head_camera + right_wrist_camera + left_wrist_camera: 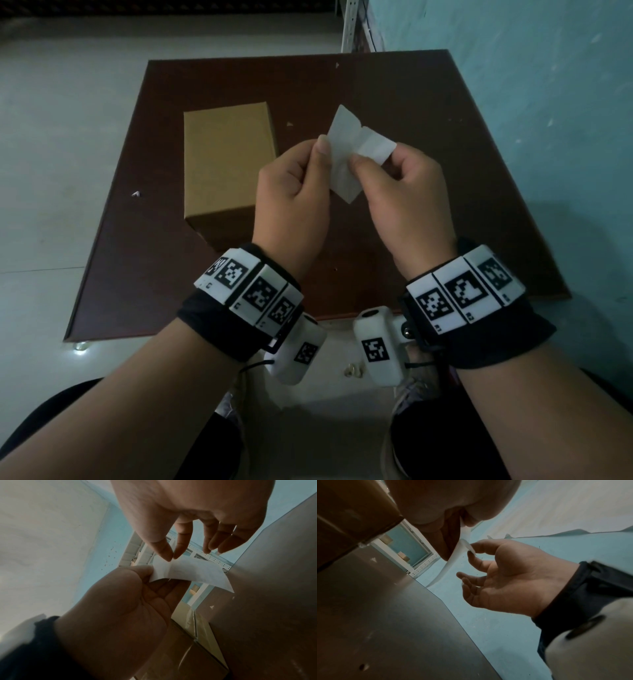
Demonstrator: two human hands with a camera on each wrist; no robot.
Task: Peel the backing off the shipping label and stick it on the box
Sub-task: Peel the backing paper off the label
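A white shipping label [344,154] hangs in the air over the dark brown table [428,222], to the right of a plain cardboard box [227,164] that stands closed on the table. My left hand [322,154] pinches the label's left edge between thumb and fingers. My right hand [363,164] pinches a layer [375,149] that has lifted off toward the right. The right wrist view shows thumb and forefinger closed on the sheet [192,572]. In the left wrist view the sheet [453,559] curves edge-on. Which layer is the backing I cannot tell.
Small white paper scraps [136,194] lie on the table and floor. A blue wall [548,102] runs close along the table's right side, with a white shelving upright [352,24] behind. Pale floor [51,137] lies to the left. The table's near edge [205,329] is below my wrists.
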